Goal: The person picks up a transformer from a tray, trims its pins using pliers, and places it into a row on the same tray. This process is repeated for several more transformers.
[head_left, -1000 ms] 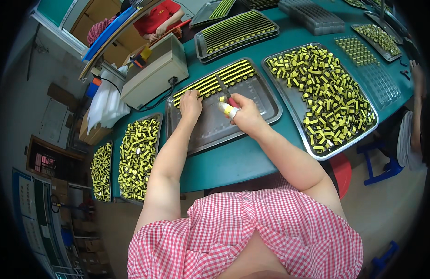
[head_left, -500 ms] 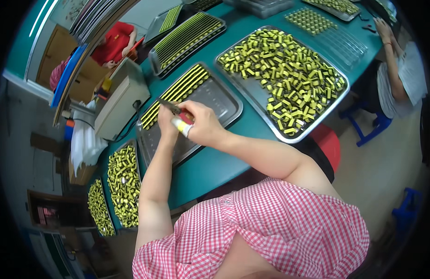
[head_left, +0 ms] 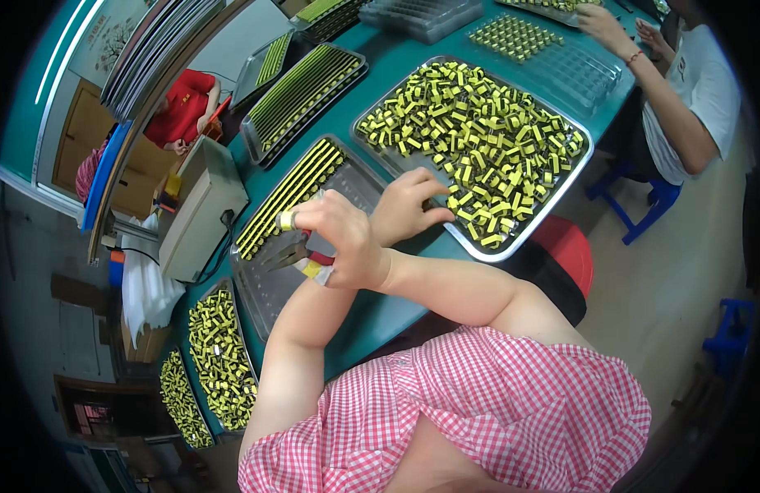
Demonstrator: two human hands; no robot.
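Note:
My right hand [head_left: 343, 238] is closed around a pair of pliers [head_left: 302, 255] with red handles, their jaws pointing left over the metal tray. A yellow and white band-like thing [head_left: 287, 220] shows at its index fingertip; whether it is tape or a loose part I cannot tell. Below it, my left forearm crosses to the right. My left hand [head_left: 408, 207] reaches the near left edge of the large tray [head_left: 470, 246], thumb and fingers apart, close to loose yellow-and-black parts [head_left: 495, 156]. Rows of similar parts [head_left: 293, 197] line the far left side of the metal tray [head_left: 265, 300].
Two narrow trays of loose parts [head_left: 219, 357] [head_left: 182, 403] stand at the left, near a beige machine [head_left: 203, 214]. Another tray of rows [head_left: 306, 103] lies beyond. Clear plastic trays [head_left: 581, 78] are at the far right, where a co-worker [head_left: 676, 107] sits. A red stool [head_left: 565, 259] stands nearby.
My left hand has left the rows and moved right to the large tray, passing under my right arm. The pliers have come away from the rows, and their jaws have parted.

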